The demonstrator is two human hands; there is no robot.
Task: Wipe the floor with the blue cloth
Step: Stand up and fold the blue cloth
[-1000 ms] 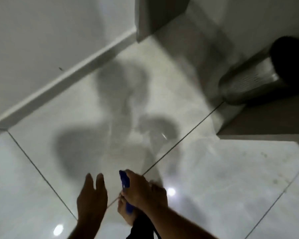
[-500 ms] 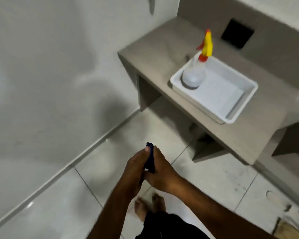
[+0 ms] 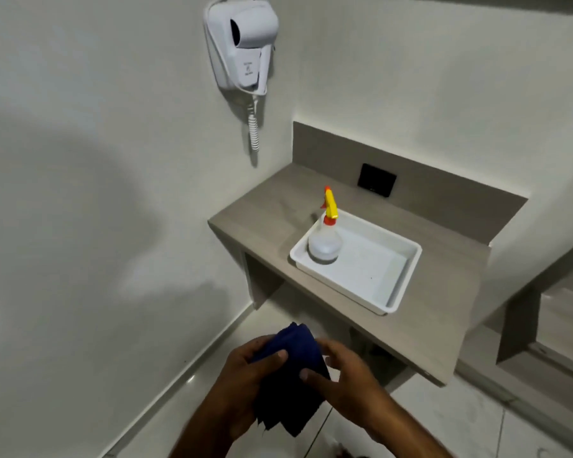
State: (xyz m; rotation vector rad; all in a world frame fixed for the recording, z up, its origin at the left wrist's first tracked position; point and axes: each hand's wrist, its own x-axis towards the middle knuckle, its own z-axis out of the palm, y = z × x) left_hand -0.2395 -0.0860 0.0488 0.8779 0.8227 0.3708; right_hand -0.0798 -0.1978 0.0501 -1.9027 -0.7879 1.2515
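Note:
The blue cloth is dark blue and bunched, held in the air at the bottom centre of the view, well above the pale tiled floor. My left hand grips its left side with the thumb pressed on top. My right hand holds its right side, thumb across the fabric. The cloth's lower folds hang down between my forearms.
A grey counter juts from the white wall, carrying a white tray with a spray bottle that has a yellow and orange trigger. A white wall-mounted hair dryer hangs above. A skirting board runs along the left wall.
The view has tilted up from the floor to the counter and wall. Both hands have closed on the cloth and brought it up, and it now spreads wider between them.

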